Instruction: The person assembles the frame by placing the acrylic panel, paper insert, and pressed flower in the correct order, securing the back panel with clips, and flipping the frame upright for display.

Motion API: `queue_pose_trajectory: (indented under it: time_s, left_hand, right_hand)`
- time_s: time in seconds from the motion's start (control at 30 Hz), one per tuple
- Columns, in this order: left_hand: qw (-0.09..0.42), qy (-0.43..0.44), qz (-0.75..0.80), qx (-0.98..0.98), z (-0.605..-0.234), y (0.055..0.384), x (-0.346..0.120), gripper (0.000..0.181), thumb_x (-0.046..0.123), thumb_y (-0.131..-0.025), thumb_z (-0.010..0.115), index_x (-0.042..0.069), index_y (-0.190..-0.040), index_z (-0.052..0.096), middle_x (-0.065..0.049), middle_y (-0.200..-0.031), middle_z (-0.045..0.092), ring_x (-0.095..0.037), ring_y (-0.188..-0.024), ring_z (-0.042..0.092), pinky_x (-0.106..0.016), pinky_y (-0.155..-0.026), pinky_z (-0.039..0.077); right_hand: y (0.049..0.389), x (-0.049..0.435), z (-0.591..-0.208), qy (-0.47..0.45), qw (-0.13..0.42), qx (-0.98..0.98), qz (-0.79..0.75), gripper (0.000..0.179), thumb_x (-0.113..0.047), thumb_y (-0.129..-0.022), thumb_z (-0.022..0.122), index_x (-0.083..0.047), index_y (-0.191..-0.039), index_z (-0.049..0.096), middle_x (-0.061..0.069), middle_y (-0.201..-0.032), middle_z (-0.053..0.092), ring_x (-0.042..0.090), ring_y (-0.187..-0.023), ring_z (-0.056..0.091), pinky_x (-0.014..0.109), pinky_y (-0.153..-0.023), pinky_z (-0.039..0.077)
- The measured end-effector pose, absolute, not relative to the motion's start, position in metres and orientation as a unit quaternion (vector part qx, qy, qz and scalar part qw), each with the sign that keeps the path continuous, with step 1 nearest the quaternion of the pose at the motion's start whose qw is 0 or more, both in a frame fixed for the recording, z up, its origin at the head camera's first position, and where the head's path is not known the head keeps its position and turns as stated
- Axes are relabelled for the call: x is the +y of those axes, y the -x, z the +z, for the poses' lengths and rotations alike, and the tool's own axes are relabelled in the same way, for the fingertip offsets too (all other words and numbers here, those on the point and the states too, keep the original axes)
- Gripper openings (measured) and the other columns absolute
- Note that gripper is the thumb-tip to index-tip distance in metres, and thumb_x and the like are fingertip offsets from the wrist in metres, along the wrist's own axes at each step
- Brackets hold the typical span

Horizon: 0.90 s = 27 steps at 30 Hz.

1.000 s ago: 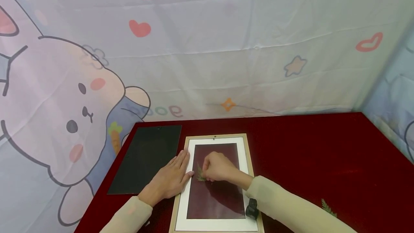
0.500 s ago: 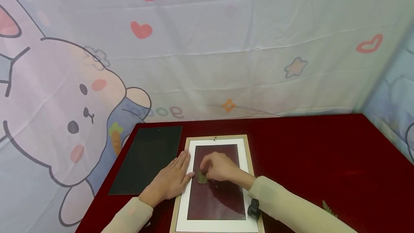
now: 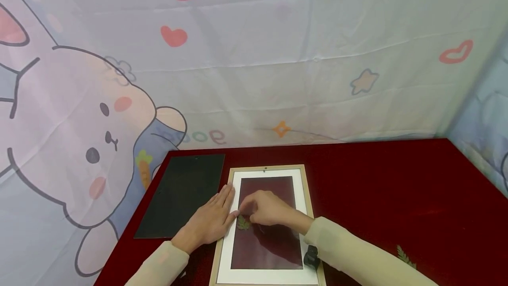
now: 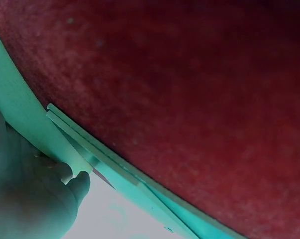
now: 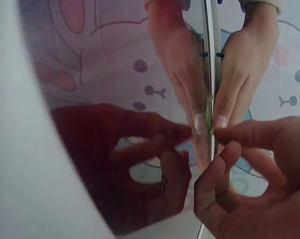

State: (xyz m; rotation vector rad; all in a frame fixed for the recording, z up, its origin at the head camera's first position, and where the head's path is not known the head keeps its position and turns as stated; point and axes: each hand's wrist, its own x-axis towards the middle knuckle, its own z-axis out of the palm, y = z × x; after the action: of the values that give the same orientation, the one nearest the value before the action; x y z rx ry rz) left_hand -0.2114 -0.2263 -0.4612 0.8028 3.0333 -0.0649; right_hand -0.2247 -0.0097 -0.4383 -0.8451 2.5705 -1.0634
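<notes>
A light wood picture frame (image 3: 307, 204) with a white mat border (image 3: 262, 276) and a glossy dark-red looking pane (image 3: 263, 255) lies flat. My left hand (image 3: 210, 220) lies along its left side with straight fingers, the thumb on the white border. A small green fern leaf (image 3: 243, 223) rests on the pane near that thumb. My right hand (image 3: 267, 208) bends over the pane, one fingertip at the leaf. In the right wrist view, the leaf (image 5: 208, 110) stands edge-on against the reflective pane, between the left thumb and a right fingertip; the right digits are spread apart.
A black backing board (image 3: 186, 195) lies left of the frame. Another fern leaf (image 3: 405, 257) lies near the front right, beside the right sleeve (image 3: 357, 250). Everything rests on a dark red cloth table (image 3: 377, 180), with a printed curtain (image 3: 258, 78) behind.
The right hand's fingers have parted from pinching the leaf, and the leaf has shifted slightly left and nearer the body, close to the left thumb. The left hand stays in place.
</notes>
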Motion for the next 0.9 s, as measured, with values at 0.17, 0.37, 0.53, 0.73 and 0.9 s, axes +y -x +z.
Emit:
queue_pose_trajectory:
  time_s: [0.17,0.37,0.53,0.73,0.9]
  left_hand:
    - [0.001,-0.252,-0.019,0.967,-0.462,0.211,-0.228,0.067,0.046,-0.106,0.027,0.003,-0.157,0.017,-0.011,-0.167,0.012,-0.024,-0.155,0.017,-0.042,-0.123,0.028]
    - [-0.001,-0.256,-0.010,0.967,-0.461,0.212,-0.228,0.067,0.045,-0.106,0.026,0.004,-0.157,0.016,-0.010,-0.167,0.012,-0.024,-0.154,0.017,-0.042,-0.123,0.027]
    - [0.001,-0.257,-0.013,0.966,-0.460,0.211,-0.228,0.067,0.046,-0.106,0.026,0.003,-0.157,0.017,-0.011,-0.167,0.013,-0.025,-0.154,0.017,-0.042,-0.123,0.027]
    - [0.000,-0.259,-0.015,0.966,-0.462,0.213,-0.227,0.066,0.045,-0.106,0.027,0.003,-0.157,0.018,-0.012,-0.166,0.014,-0.025,-0.154,0.018,-0.042,-0.123,0.028]
    - [0.003,-0.264,-0.015,0.965,-0.466,0.214,-0.223,0.067,0.046,-0.106,0.026,0.003,-0.157,0.017,-0.011,-0.166,0.014,-0.024,-0.154,0.017,-0.042,-0.123,0.028]
  right_hand:
    - [0.223,-0.012,-0.438,0.307,0.144,0.871,-0.354,0.028,-0.009,-0.080,0.076,-0.018,-0.107,0.077,-0.006,-0.059,0.066,0.004,-0.048,0.053,0.021,-0.049,0.047]
    - [0.220,-0.015,-0.438,0.301,0.105,0.898,-0.303,0.023,-0.017,-0.078,0.081,-0.018,-0.101,0.079,-0.011,-0.076,0.072,0.001,-0.060,0.054,0.019,-0.055,0.047]
    - [0.219,-0.016,-0.435,0.295,0.091,0.906,-0.291,0.020,-0.018,-0.078,0.081,-0.019,-0.098,0.080,-0.009,-0.086,0.076,0.002,-0.066,0.054,0.019,-0.058,0.047]
    - [0.221,-0.012,-0.436,0.301,0.097,0.893,-0.321,0.017,-0.018,-0.080,0.079,-0.017,-0.097,0.079,-0.009,-0.083,0.076,0.000,-0.067,0.057,0.019,-0.060,0.049]
    - [0.221,-0.003,-0.435,0.284,0.092,0.891,-0.342,0.023,-0.019,-0.079,0.081,-0.015,-0.101,0.077,-0.009,-0.065,0.066,0.002,-0.052,0.054,0.021,-0.050,0.047]
